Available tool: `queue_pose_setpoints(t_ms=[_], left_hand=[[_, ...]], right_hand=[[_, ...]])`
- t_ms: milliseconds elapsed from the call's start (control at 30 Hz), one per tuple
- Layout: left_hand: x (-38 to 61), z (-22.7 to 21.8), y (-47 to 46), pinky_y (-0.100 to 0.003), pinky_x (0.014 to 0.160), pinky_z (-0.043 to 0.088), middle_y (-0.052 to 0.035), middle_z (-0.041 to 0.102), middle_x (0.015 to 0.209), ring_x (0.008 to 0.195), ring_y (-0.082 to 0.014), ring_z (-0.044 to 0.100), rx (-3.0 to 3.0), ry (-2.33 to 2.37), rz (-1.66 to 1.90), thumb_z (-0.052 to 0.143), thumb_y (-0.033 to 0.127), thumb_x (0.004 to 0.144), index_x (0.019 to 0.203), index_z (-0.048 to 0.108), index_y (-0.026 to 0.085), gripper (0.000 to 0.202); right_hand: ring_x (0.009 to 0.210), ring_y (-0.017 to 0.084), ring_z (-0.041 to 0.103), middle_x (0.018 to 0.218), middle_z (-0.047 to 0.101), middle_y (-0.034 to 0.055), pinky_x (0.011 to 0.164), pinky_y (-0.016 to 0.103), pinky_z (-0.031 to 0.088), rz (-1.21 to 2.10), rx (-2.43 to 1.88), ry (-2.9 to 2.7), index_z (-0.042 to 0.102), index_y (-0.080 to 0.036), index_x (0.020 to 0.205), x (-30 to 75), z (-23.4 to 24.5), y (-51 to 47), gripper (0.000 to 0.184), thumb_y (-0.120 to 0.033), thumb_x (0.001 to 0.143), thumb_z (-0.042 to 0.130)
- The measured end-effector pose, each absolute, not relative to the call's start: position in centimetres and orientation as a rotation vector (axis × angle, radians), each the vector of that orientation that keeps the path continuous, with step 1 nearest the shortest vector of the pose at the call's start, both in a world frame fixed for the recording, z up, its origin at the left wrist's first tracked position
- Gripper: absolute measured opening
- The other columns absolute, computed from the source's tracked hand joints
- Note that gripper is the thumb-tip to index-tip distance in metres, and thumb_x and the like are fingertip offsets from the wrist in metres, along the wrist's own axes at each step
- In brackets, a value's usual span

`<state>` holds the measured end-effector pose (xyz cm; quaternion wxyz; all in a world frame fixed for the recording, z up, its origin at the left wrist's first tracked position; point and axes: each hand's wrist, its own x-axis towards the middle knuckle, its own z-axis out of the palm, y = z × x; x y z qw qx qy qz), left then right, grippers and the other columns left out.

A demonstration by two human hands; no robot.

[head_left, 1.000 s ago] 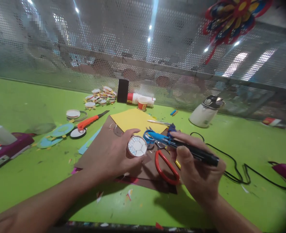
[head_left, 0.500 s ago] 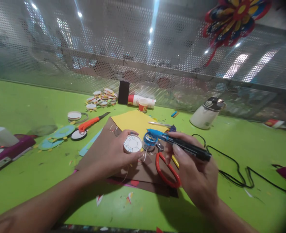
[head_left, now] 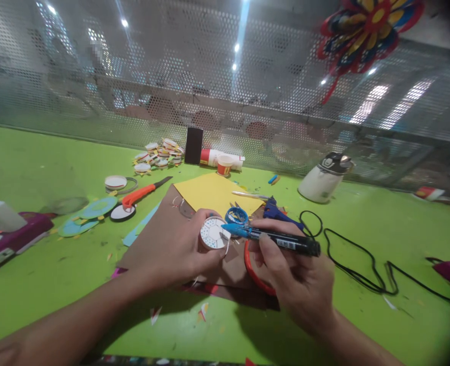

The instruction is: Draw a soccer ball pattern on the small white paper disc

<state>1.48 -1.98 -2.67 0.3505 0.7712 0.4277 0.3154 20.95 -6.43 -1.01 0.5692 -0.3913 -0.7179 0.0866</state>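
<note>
My left hand (head_left: pixel 179 251) is closed around the rim of a small round paper disc (head_left: pixel 211 235), whose white top carries a drawn pattern of cells with blue dots. A black marker with a blue tip end (head_left: pixel 281 240) is gripped in my right hand (head_left: pixel 297 274); its tip meets the right side of the disc's face. Just behind the disc sits a small round tub with a blue rim (head_left: pixel 237 215). Red-handled scissors (head_left: pixel 253 272) lie partly hidden under my right hand. Yellow paper (head_left: pixel 213 189) and brown sheets (head_left: pixel 159 213) are spread beneath.
A blue glue gun (head_left: pixel 276 209) with a black cord (head_left: pixel 362 254) lies to the right, near a white kettle (head_left: pixel 320 180). At left are an orange utility knife (head_left: pixel 141 195), light-blue discs (head_left: pixel 98 207) and a purple power strip (head_left: pixel 15 244). A phone (head_left: pixel 193 146) stands behind.
The marker has come down and left, from above the blue-rimmed tub onto the disc's face. My left hand and the disc have shifted slightly right and down.
</note>
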Motion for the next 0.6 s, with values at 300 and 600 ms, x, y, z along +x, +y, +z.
queue_pose_setpoints(t_ms=[300,600], left_hand=[[2.01,-3.62,-1.72,-0.033,0.076,0.049,-0.0039,0.062,0.103,0.092,-0.0222,0.060,2.091,1.223,0.887,0.071,0.037,0.076,0.112,0.046,0.021,0.047],[2.11,-3.32,-1.86,-0.033,0.074,0.049,-0.0028,0.065,0.103,0.088,-0.0203,0.062,2.036,1.087,0.880,0.067,0.026,0.078,0.115,0.050,0.021,0.041]], right_hand=[[0.075,0.016,0.072,0.086,0.073,0.0022,0.073,0.029,0.060,0.224,-0.922,-1.688,0.065,-0.020,0.100,20.63,-0.86,-6.35,0.016,-0.015,0.084,0.063],[0.076,0.013,0.070,0.086,0.072,0.0017,0.074,0.023,0.058,0.203,-0.899,-1.721,0.065,-0.018,0.098,20.54,-0.85,-6.27,0.016,-0.012,0.084,0.063]])
